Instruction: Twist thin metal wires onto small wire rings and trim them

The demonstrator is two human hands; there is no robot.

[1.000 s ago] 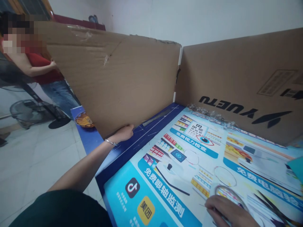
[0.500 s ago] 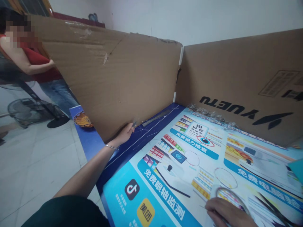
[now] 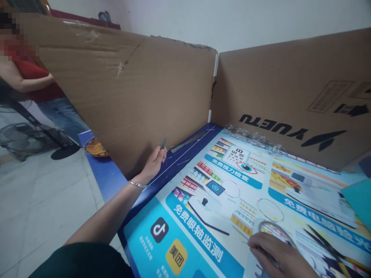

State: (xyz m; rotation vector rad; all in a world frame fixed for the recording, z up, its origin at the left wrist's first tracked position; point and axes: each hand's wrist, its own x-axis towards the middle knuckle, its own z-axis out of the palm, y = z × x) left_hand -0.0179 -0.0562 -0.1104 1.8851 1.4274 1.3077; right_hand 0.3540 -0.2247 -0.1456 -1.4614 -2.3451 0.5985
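Observation:
My left hand [image 3: 154, 162], a bracelet on its wrist, is closed at the blue border beside the left cardboard panel. Between its fingertips a small, slim grey object [image 3: 164, 144] points upward; its kind is unclear. Just beyond lies a flat grey strip [image 3: 188, 142] along the panel's foot. My right hand [image 3: 278, 253] is low at the right over the printed sheet [image 3: 232, 256], its fingers closed. A thin pale tip sticks out at its fingertips, and what they hold is mostly hidden. A round hoop [image 3: 282, 230] passes behind that hand. Scissors [image 3: 332, 249] lie to its right.
Two cardboard panels [image 3: 116, 96] [image 3: 269, 85] stand upright and meet at a far corner. Clear crinkled beads or plastic bits [image 3: 252, 135] line the right panel's foot. An orange patterned item [image 3: 95, 148] sits at the left. A person in red [image 3: 37, 77] stands near a fan [image 3: 26, 135].
The slim object in my left fingers has swung from pointing right to pointing upward. My right hand stays low over the sheet. The view has shifted slightly to the right.

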